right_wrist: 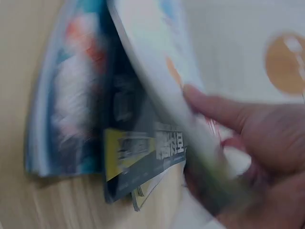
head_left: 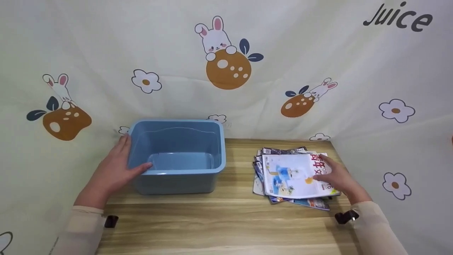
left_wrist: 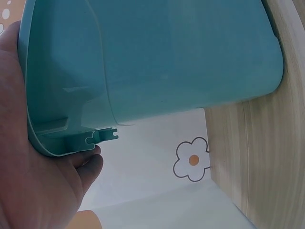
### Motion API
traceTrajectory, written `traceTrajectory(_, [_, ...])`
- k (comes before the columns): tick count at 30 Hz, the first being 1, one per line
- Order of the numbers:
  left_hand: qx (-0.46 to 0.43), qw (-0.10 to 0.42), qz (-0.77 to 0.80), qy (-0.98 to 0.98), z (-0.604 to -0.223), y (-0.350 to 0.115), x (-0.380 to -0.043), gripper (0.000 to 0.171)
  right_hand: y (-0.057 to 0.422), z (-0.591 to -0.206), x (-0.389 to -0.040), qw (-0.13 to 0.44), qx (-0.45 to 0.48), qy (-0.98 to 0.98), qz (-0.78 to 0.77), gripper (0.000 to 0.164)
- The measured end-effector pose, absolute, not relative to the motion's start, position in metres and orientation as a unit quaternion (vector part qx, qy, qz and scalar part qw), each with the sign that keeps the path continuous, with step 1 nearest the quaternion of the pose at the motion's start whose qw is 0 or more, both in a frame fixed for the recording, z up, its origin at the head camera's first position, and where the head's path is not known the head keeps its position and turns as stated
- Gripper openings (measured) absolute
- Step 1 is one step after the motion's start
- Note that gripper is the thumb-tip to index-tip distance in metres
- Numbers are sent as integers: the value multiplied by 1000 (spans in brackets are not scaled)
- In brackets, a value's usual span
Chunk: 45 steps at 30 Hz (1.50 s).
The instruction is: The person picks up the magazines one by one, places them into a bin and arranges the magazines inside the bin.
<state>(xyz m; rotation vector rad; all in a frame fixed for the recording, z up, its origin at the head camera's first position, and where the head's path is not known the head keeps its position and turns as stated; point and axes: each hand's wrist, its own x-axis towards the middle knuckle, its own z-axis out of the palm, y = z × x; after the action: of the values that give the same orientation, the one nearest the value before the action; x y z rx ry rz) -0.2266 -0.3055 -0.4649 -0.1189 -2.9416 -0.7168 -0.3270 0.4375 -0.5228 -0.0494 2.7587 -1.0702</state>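
Note:
On the left of the table is a blue plastic bin (head_left: 177,184), upright with its top uncovered. My left hand (head_left: 112,173) grips its left rim, thumb over the front edge; the left wrist view shows fingertips curled beneath the rim (left_wrist: 27,95). To the right, a white magazine (head_left: 293,182) with a blue picture and red lettering tops an uneven pile of magazines (head_left: 318,203). My right hand (head_left: 338,177) pinches its right edge, thumb on the cover. In the right wrist view that edge is lifted from a dark magazine (right_wrist: 138,157) below, with blur.
The wood-grain table (head_left: 219,223) runs under the bin and pile. A pale curtain (head_left: 170,42) printed with rabbits, oranges and flowers hangs close behind and along both sides. Black clips or straps (head_left: 347,216) show at the wrists.

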Motion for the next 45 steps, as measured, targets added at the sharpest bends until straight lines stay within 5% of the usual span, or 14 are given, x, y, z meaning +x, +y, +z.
traceTrajectory(10, [-47,64,-233,-969,-463,-306,-224,129,443,-532,-323,171,19,846,-505,92])
traceTrajectory(33, [-42,41,-229,-972,-463,-305,-228,134,373,-469,-326,59,-8,739,-671,91])
traceTrajectory(45, [-49,37,-220,-973,-460,-305,-229,135,311,-427,-330,77,-40,693,-715,83])
